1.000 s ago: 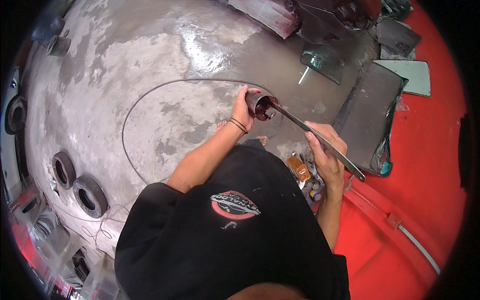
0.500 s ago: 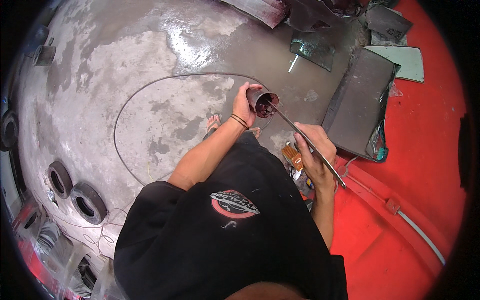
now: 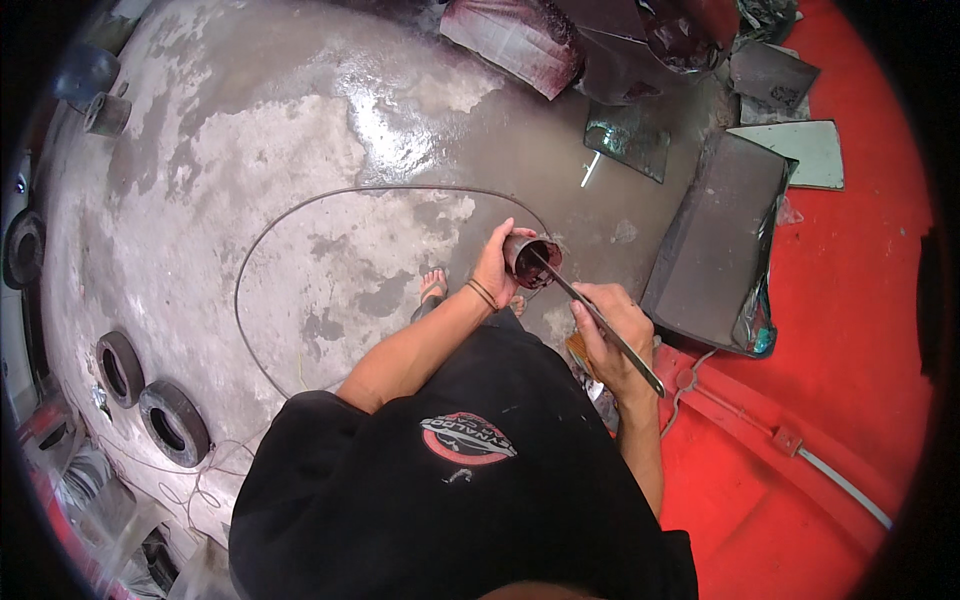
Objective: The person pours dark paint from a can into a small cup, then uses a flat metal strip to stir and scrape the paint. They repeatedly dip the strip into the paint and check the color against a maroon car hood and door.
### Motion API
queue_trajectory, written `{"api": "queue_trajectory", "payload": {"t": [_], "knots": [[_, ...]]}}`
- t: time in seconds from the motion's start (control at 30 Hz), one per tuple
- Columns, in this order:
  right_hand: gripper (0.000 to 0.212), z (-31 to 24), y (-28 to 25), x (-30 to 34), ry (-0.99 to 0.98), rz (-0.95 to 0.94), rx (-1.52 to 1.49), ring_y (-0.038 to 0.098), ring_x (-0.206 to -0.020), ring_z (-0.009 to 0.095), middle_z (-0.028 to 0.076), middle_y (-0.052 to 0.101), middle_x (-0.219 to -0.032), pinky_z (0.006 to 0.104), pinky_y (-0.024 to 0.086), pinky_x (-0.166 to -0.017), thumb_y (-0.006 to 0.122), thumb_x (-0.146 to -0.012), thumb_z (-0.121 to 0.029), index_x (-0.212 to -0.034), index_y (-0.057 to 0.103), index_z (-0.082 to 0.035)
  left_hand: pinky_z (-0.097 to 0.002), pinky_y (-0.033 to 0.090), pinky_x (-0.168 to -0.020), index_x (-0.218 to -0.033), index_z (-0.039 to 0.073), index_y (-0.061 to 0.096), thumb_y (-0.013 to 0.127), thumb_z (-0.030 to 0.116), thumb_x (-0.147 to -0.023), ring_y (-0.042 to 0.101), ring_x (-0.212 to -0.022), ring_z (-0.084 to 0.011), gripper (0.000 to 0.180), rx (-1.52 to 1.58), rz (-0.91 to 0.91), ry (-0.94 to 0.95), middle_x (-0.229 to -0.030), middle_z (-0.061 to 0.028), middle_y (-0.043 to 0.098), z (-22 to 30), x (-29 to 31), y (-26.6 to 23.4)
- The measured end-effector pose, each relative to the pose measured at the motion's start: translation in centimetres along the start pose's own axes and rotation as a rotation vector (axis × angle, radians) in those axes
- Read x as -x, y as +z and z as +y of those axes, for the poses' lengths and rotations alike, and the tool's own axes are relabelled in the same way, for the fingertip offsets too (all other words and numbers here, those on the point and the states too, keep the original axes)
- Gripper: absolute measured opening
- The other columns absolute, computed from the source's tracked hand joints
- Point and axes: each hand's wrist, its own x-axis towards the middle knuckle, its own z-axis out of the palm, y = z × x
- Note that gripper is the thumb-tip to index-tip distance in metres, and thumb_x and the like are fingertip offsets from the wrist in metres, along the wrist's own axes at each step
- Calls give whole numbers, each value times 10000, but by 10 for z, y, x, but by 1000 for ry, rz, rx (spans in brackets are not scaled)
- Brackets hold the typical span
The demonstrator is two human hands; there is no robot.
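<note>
My left hand (image 3: 493, 268) is wrapped round a dark cylindrical can (image 3: 514, 252), tilted so its mouth faces right and toward me. Dark red liquid coats the inside of the can. A long, flat, dark metal stick (image 3: 640, 366) runs down into the mouth, its lower tip hidden inside. The middle of the stick is in my right hand (image 3: 617, 322), gripped between thumb and fingers, while its upper end sticks out past the wrist. Both hands are in front of my body, above my feet.
A dark hose (image 3: 330, 197) loops across the wet concrete floor (image 3: 330, 130). Two tyres (image 3: 174, 424) lie at left. On the right are a dark box-like panel (image 3: 720, 240), a pale board (image 3: 800, 152) and a red ledge with a pipe (image 3: 845, 486). An orange-brown object (image 3: 577, 349) sits below my right hand.
Both hands, the can and the stick sit lower in view, as does much of the floor scene. My right hand and the stick's upper end have moved left, closer to the can.
</note>
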Motion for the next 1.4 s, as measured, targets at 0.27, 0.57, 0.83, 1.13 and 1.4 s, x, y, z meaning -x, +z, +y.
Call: {"api": "queue_trajectory", "payload": {"t": [0.27,0.57,0.83,1.13,1.4], "knots": [[181,12,3,7,146,70,-177,690,-818,312,179,707,-941,375,530,-746,696,-936,-80,-1096,718,-1,-484,587,-837,-1081,102,636,549,562,-999,707,-990,-276,475,3,23,10,-1078,-118,709,-13,-5,-7],[253,59,18,72,743,314,-649,551,-722,99,6,639,-911,250,452,-654,647,-1026,-188,-1190,675,4,-437,595,-739,-1064,94,666,546,487,-1032,687,-900,-219,413,-30,91,88,-1041,-81,679,-26,-9,0],[201,73,8,111,799,594,-1133,567,-703,125,44,676,-936,287,487,-658,692,-1017,-221,-1080,653,-35,-446,594,-761,-1093,97,671,534,497,-1036,689,-905,-225,426,19,35,54,-1050,-89,693,-20,-26,7],[206,82,3,124,817,609,-1281,552,-714,133,48,687,-958,333,493,-709,692,-1017,-254,-1099,662,-67,-443,590,-783,-1111,79,658,526,505,-1036,689,-916,-227,452,19,-45,-17,-1054,-95,693,-23,-24,25],[207,82,4,121,813,601,-1285,561,-718,131,54,694,-964,343,503,-718,710,-1006,-255,-1082,672,-66,-517,553,-963,-1184,71,598,484,518,-1048,683,-1103,-294,481,-24,-62,6,-1188,-158,692,-15,-21,12]]}}
